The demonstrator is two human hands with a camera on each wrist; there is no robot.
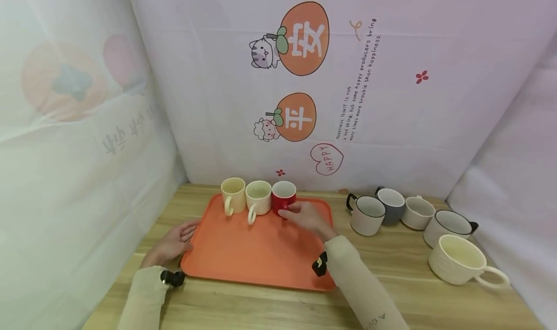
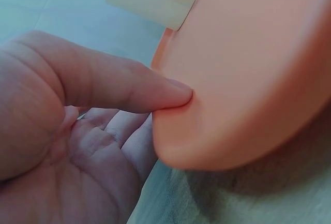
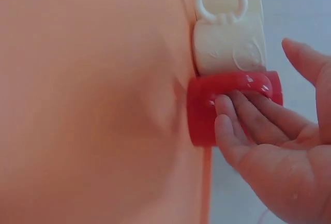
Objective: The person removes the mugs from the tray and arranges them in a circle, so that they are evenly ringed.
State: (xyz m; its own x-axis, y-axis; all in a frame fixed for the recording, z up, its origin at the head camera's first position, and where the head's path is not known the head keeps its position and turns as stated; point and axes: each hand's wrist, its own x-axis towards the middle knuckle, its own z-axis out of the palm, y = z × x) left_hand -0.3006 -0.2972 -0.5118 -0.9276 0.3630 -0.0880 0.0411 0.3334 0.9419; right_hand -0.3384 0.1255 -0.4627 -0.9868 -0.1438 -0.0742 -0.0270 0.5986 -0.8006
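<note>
Both unclenched: left hand on tray, right hand against red mug

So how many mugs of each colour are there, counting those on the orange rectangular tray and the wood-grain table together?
Red cylindrical ceramic-looking mug: 1
Grey rounded ceramic-looking mug: 1
White black-rimmed ceramic-looking mugs: 2
Cream, pale-yellow or off-white ceramic-looking mugs without black rims: 4
Total: 8
</note>
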